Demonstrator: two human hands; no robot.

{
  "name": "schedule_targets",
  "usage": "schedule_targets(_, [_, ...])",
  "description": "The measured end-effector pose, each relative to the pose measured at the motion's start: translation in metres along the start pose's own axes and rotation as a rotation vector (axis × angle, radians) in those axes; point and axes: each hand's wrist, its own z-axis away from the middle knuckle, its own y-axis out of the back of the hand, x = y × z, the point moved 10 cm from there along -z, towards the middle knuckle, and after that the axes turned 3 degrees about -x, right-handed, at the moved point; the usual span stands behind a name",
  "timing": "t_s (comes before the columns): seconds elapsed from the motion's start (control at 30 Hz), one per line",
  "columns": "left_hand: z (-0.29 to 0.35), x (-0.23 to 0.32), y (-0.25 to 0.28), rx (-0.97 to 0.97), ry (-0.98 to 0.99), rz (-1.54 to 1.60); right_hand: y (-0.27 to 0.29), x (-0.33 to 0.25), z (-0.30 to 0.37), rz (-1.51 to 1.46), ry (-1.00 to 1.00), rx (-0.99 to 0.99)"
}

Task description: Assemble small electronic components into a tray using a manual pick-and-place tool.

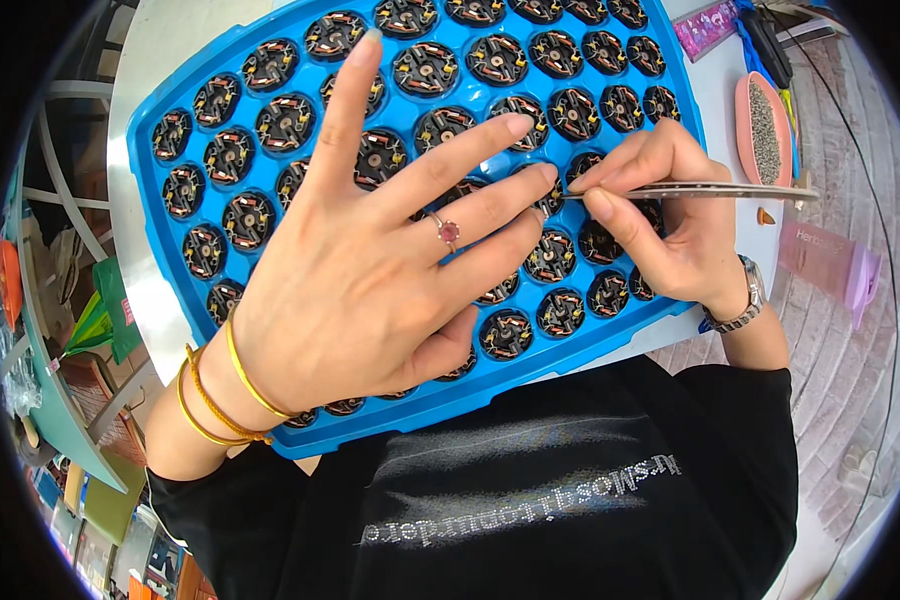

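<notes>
My left hand (355, 260) spreads palm down over a blue tray (570, 354), its fingers stretched apart and its thumb tucked low. The tray holds rows of round black parts (425, 68) with small coils, thin wires and yellow bits. In my right hand (670, 210), thumb and fingers pinch a pair of metal tweezers (715, 189). The tweezers' tips point left, close to the tips of my left middle and ring fingers, above one of the round parts. My left fingers cover part of that spot, so contact there is hard to make out.
Right of the tray stands a pink dish (744, 135) of grey granules. A clear purple-tinted container (828, 262) lies beyond it, and a glittery pink item (705, 32) sits at the tray's far right corner. A dark cable (863, 150) curves down the right side.
</notes>
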Motion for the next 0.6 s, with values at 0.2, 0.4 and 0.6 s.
schedule_targets(0.2, [0.000, -0.001, 0.000, -0.009, 0.008, 0.019, 0.006, 0.006, 0.002, -0.068, -0.027, 0.048])
schedule_targets(0.4, [-0.002, -0.001, -0.002, -0.007, 0.016, 0.049, 0.008, 0.016, 0.005, -0.144, -0.050, 0.161])
schedule_targets(0.6, [-0.001, -0.001, -0.002, -0.005, 0.026, 0.062, 0.012, 0.014, 0.007, -0.192, -0.056, 0.171])
